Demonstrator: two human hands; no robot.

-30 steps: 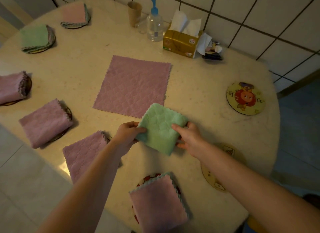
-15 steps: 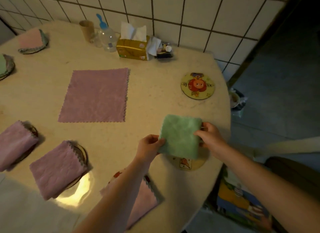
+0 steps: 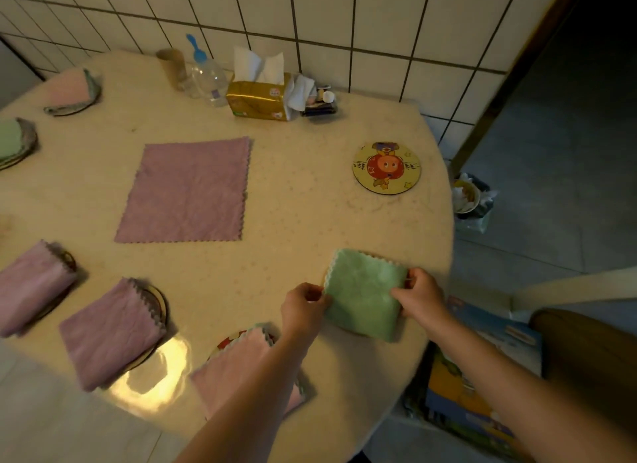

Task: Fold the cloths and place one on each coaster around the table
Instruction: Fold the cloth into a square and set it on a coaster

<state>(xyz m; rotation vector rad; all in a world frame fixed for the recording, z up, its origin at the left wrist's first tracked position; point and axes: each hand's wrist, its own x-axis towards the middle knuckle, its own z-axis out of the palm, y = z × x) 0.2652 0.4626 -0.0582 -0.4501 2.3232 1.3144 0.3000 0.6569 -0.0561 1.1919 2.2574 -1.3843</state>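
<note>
A folded green cloth (image 3: pixel 363 292) lies flat near the table's right edge, covering a coaster almost fully. My left hand (image 3: pixel 303 305) pinches its left edge and my right hand (image 3: pixel 418 295) pinches its right edge. A bare round coaster (image 3: pixel 386 168) with a cartoon print sits further back on the right. An unfolded purple cloth (image 3: pixel 186 192) lies spread in the middle of the table. Folded cloths rest on coasters around the rim: a pink one (image 3: pixel 238 366) under my left forearm, two purple ones (image 3: pixel 110 331) (image 3: pixel 31 287) at left, a green one (image 3: pixel 10 143) and a pink one (image 3: pixel 70 90) far left.
By the tiled wall stand a paper cup (image 3: pixel 171 66), a clear bottle (image 3: pixel 206 76), a tissue pack (image 3: pixel 262 97) and small items (image 3: pixel 320 102). On the floor to the right are a small bin (image 3: pixel 472 200), a colourful box (image 3: pixel 482 376) and a dark wooden seat (image 3: pixel 586 359).
Both hands carried the folded green cloth to the right and lowered it onto the coaster near the table's right edge; the view swung right with them.
</note>
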